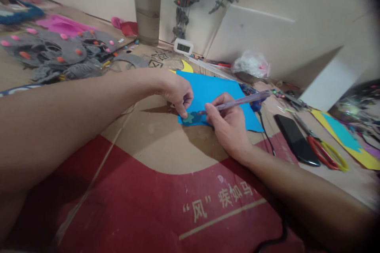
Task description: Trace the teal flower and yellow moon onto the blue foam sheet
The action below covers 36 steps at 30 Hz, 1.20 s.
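Observation:
My left hand (pixel 179 94) has its fingers curled, with one fingertip pressing a small green flower-shaped cutout (pixel 188 118) flat onto a blue sheet (pixel 215 87). The cutout lies at the sheet's near left corner. In a writing grip, my right hand (pixel 227 120) is closed on a pale purple pen (pixel 243 100). The pen's tip points left, just beside the cutout; whether it touches the sheet I cannot tell. Part of a yellow paper piece (pixel 186 66) shows behind the sheet's far left corner.
On the right lie a black phone (pixel 297 139), scissors with red and yellow handles (pixel 322 152), and yellow paper (pixel 366 158). A blue glue gun (pixel 255 104) with a cord is beside the sheet. Behind stand a small clock (pixel 183 46) and a water bottle (pixel 147 12). Grey felt pieces (pixel 50 49) lie left.

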Tool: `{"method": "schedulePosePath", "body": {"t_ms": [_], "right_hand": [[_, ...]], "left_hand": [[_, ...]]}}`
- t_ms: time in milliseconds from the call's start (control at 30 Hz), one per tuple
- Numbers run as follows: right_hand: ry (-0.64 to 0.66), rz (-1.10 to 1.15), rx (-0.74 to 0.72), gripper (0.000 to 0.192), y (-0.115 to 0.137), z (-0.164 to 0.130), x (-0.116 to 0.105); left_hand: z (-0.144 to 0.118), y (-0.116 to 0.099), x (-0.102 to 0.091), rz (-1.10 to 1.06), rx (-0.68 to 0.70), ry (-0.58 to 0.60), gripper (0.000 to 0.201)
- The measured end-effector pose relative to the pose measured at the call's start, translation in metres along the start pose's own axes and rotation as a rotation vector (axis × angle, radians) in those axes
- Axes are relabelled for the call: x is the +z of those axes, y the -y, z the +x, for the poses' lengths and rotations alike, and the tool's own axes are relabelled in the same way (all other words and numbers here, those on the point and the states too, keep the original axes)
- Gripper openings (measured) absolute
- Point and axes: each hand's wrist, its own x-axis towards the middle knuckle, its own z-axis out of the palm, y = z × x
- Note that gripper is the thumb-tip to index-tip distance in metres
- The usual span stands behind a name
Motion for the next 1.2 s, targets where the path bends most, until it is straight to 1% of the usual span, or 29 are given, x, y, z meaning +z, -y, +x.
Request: {"method": "schedulePosePath", "body": {"t_ms": [33, 67, 100, 167, 267, 433, 567, 767, 867, 933, 1033, 1133, 1200], "right_hand": [[-0.043, 0.061, 0.018, 0.023, -0.002, 0.001, 0.0], [-0.075, 0.118, 0.039, 0.023, -0.005, 0.003, 0.0], [-0.096, 0.164, 0.06, 0.024, -0.008, 0.004, 0.0], [-0.118, 0.241, 0.107, 0.024, -0.014, 0.007, 0.001], [-0.114, 0.305, 0.162, 0.025, -0.019, 0.01, 0.003], [-0.113, 0.366, 0.204, 0.025, -0.022, 0.012, 0.005], [-0.163, 0.442, 0.244, 0.027, -0.024, 0.015, 0.005], [-0.296, 0.64, 0.246, 0.031, -0.025, 0.022, 0.0], [-0.331, 0.71, 0.236, 0.027, -0.024, 0.025, -0.002], [-0.337, 0.706, 0.22, 0.024, -0.022, 0.024, -0.002], [-0.331, 0.66, 0.196, 0.025, -0.021, 0.022, 0.0], [-0.299, 0.617, 0.168, 0.029, -0.018, 0.022, -0.001], [-0.284, 0.589, 0.14, 0.03, -0.016, 0.025, -0.007]], "left_hand": [[0.001, 0.001, 0.0, 0.037, -0.036, 0.07, 0.02], [0.001, 0.001, -0.001, 0.043, -0.049, 0.091, 0.02], [0.002, 0.002, -0.002, 0.061, -0.067, 0.145, 0.02], [0.002, 0.002, -0.003, 0.06, -0.059, 0.151, 0.02], [0.001, 0.002, -0.004, 0.08, -0.047, 0.154, 0.02], [0.001, 0.006, -0.004, 0.086, -0.005, 0.173, 0.022], [0.0, 0.012, -0.009, 0.068, 0.039, 0.195, 0.017], [0.002, 0.024, -0.013, 0.048, 0.061, 0.182, 0.025], [0.002, 0.026, -0.012, 0.047, 0.046, 0.131, 0.025], [0.002, 0.026, -0.011, 0.057, 0.033, 0.066, 0.026], [0.004, 0.027, -0.009, 0.076, 0.025, -0.008, 0.026], [0.005, 0.028, -0.006, 0.052, 0.017, -0.034, 0.025], [0.006, 0.029, -0.005, 0.045, 0.017, -0.032, 0.025]]}}
